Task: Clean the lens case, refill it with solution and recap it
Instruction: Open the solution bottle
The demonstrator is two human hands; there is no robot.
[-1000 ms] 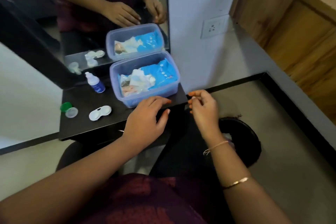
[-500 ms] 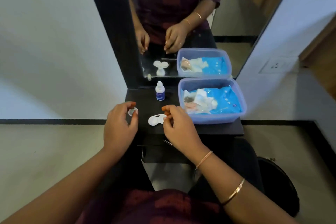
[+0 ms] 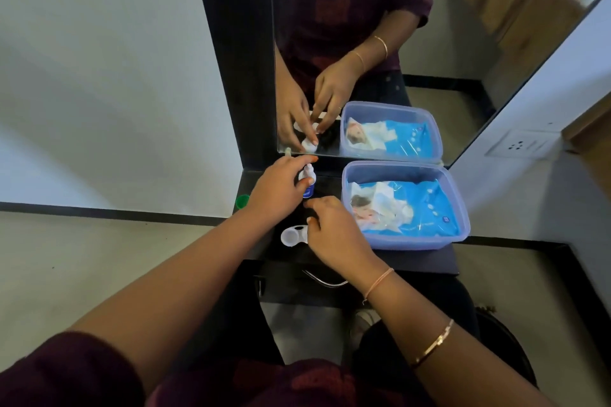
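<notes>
The blue tub [image 3: 406, 243], the largest thing on the black bench [image 3: 426, 263], sits just right of the right hand [image 3: 334, 235] and holds a blue wipes pack [image 3: 426, 208] with crumpled white tissue [image 3: 380, 205] lying on the pack's left part. The mirror [image 3: 396, 43] behind repeats the tub and both hands. The solution bottle [image 3: 308, 180] stands upright just beyond the right hand, against the left hand [image 3: 277, 190]; the left grip has thumb and fingers curled around the bottle's body, touching it, nozzle showing above. The lens case [image 3: 292, 235] lies flat on the bench directly left of the right hand's fingers, 1 open well plainly visible, empty and white, the other partly under the fingertips. Whether the right grip pinches the case or only rests on it, I cannot tell. A green cap [image 3: 242, 201] sits at the bench's left edge, beside the left wrist.

0.5 s ago the left hand held a small clear cap near the bench's left edge and the bottle stood alone; now that hand is on the bottle, and the right hand has stayed by the case.
</notes>
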